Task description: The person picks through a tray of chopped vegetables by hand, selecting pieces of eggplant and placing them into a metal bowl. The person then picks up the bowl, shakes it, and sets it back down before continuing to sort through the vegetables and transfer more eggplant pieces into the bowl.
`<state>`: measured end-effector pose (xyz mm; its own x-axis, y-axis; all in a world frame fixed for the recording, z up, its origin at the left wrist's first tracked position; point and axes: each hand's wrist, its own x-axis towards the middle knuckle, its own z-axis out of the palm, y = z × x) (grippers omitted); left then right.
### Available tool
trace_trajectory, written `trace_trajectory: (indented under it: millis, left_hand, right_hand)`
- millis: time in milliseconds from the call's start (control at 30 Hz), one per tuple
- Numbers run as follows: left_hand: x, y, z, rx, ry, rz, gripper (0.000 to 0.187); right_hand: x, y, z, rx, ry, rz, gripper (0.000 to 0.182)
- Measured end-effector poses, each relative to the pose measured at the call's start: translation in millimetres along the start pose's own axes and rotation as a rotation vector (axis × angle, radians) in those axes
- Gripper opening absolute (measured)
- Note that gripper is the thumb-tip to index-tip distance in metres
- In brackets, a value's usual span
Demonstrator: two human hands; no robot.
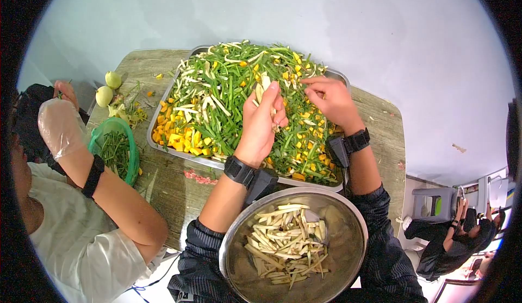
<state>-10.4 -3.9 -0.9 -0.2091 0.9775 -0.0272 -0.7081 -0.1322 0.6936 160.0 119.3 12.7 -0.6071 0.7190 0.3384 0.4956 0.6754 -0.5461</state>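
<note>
My left hand [262,119] is closed around a small bunch of pale vegetable strips [263,83], whose ends stick out above the thumb. It is over the middle of a large metal tray [187,157] heaped with green stalks [231,80], orange-yellow chunks [187,140] and more pale strips. My right hand [333,101] hovers over the tray's right side, index finger stretched out and the others partly curled; I see nothing in it. Between my forearms, close to my body, a steel bowl [348,224] holds a pile of pale strips [285,243].
At left, a person with a gloved hand [61,128] sits beside a green basket [133,159] of greens. Two pale green round vegetables [104,96] and scraps lie on the wooden table [380,123]. A wall rises behind; another person [457,243] is at far right near a grey stool [429,204].
</note>
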Motion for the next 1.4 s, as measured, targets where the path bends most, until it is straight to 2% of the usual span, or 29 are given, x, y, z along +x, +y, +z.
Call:
trace_trajectory:
  millis: [167,400,467,500,667,900,967,1000,1067,1200,1300,1367,1400]
  left_hand:
    - [0,-1,0,0.011,0.011,-0.005,0.025]
    - [0,-1,0,0.022,0.029,-0.014,0.023]
    - [1,-1,0,0.027,0.033,-0.015,0.022]
    - [1,-1,-1,0.031,0.033,-0.018,0.022]
    - [1,-1,-1,0.027,0.019,-0.016,0.021]
    - [2,-2,-2,0.026,0.035,-0.016,0.020]
    - [2,-3,-1,0.028,0.051,-0.009,0.020]
    - [2,-3,1,0.049,0.062,0.004,0.020]
    - [2,-3,0,0.071,0.073,0.018,0.020]
    - [5,-7,-7,0.053,0.037,0.035,0.023]
    - [5,-6,-8,0.043,0.030,0.024,0.023]
    - [5,-6,-7,0.035,0.028,0.019,0.023]
    - [4,-5,-5,0.050,0.029,0.012,0.022]
  right_hand:
    - [-2,4,0,-0.153,0.011,-0.119,0.021]
    - [-3,-13,-8,-0.176,-0.035,-0.057,0.026]
    - [-4,-12,-3,-0.215,-0.032,-0.256,0.029]
    - [-4,-11,-3,-0.215,-0.032,-0.255,0.029]
    - [-4,-11,-12,-0.181,-0.087,-0.112,0.030]
    - [-5,-20,-42,-0.165,-0.012,-0.090,0.036]
    - [-6,-25,-52,-0.050,-0.086,0.012,0.036]
    - [-7,-28,-55,-0.050,-0.086,0.012,0.036]
    - [-9,-33,-61,0.172,-0.104,-0.012,0.035]
    - [-9,-25,-61,0.120,-0.161,-0.001,0.036]
    - [-7,-16,-58,0.072,-0.208,0.083,0.034]
    - [-6,-11,-57,-0.120,-0.228,0.162,0.033]
    - [-8,-4,-53,-0.120,-0.229,0.162,0.033]
